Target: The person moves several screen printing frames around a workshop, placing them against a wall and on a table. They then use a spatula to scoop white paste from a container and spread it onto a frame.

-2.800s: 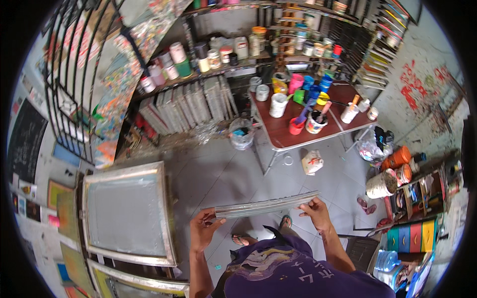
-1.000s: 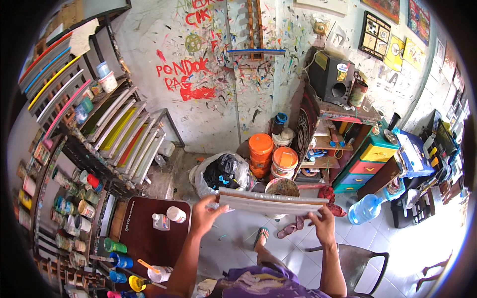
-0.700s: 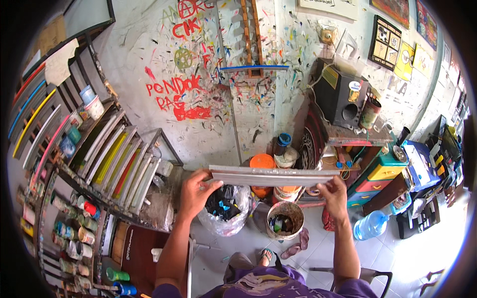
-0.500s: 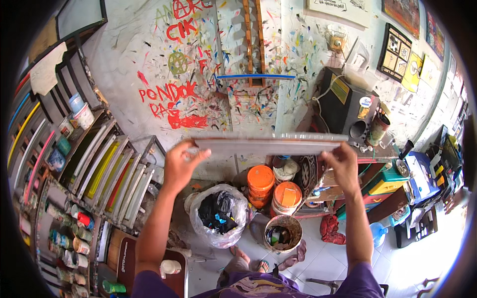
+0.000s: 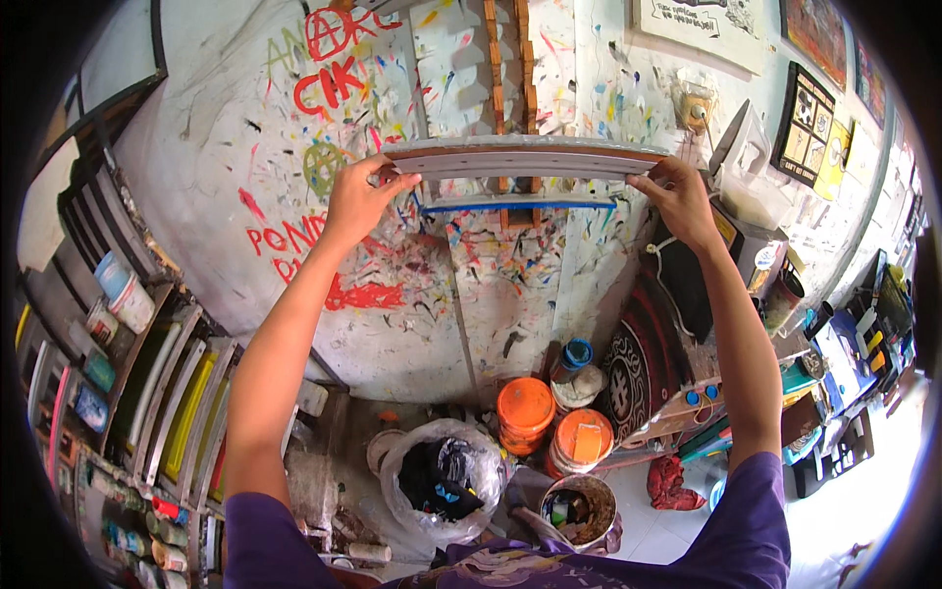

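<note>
Between my hands I hold up a long grey screen printing frame (image 5: 525,165), seen almost edge-on, with a brownish strip along it. My left hand (image 5: 361,201) pinches its left end, thumb below and fingers behind. At the right end my right hand (image 5: 682,199) grips it the same way. Both arms are stretched toward the paint-smeared wall (image 5: 373,118). Behind the frame, two notched wooden strips (image 5: 495,79) run up the wall. A blue-edged bar (image 5: 520,205) lies level across them, just below the held frame. The frame's flat face is mostly hidden.
Similar frames (image 5: 186,402) stand in a rack at left, with paint pots (image 5: 130,299) above. Below are a plastic-lined bin (image 5: 402,491), orange-lidded buckets (image 5: 525,404) and an open bucket (image 5: 601,491). A dark speaker-like box (image 5: 677,294) and cluttered shelf stand right.
Both hands have raised the frame from in front of the buckets to wall height, near the notched strips. My view has tilted and shifted slightly; the grip is the same.
</note>
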A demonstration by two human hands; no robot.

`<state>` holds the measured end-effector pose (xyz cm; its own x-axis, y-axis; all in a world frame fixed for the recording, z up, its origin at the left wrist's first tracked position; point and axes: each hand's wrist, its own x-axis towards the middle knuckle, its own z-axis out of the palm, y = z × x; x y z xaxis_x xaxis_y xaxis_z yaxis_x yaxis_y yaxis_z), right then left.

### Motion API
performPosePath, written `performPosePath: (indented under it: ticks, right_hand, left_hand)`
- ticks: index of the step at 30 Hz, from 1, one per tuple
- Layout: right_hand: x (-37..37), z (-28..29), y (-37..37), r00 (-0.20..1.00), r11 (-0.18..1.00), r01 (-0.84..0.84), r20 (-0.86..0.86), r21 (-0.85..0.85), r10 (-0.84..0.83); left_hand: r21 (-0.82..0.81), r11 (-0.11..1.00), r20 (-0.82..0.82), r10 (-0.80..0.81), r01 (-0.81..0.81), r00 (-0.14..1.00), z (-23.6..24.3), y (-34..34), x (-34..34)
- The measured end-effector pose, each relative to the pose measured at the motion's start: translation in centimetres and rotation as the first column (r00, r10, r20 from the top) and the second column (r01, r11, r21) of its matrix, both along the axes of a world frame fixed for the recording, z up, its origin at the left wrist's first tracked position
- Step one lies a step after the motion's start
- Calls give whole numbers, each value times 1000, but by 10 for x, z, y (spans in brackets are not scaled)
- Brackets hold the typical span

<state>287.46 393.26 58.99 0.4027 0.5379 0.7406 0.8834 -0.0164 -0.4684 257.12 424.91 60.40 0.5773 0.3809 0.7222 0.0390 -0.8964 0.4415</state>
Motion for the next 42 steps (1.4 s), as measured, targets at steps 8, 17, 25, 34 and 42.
performPosePath:
  ticks: [8,17,25,34,42]
  right_hand:
    - [80,-18,73,999,998,-36,24,-44,37]
    - [139,-48,118,997,994,-69,-29,-89,66]
    - [147,-62,124,967,972,-230,-118,-45,224]
    - [98,-61,82,967,998,34,-254,59,-18]
    - [-65,-185,51,876,727,186,-446,661,181]
  left_hand:
    - [29,999,-72,33,-31,997,-25,73,80]
    - [52,999,-64,-4,8,998,-59,119,126]
    - [13,999,-55,-31,32,998,-68,128,133]
    - [-216,976,92,-2,22,996,-74,105,84]
    - [-558,580,-83,673,-594,735,-309,-45,-153]
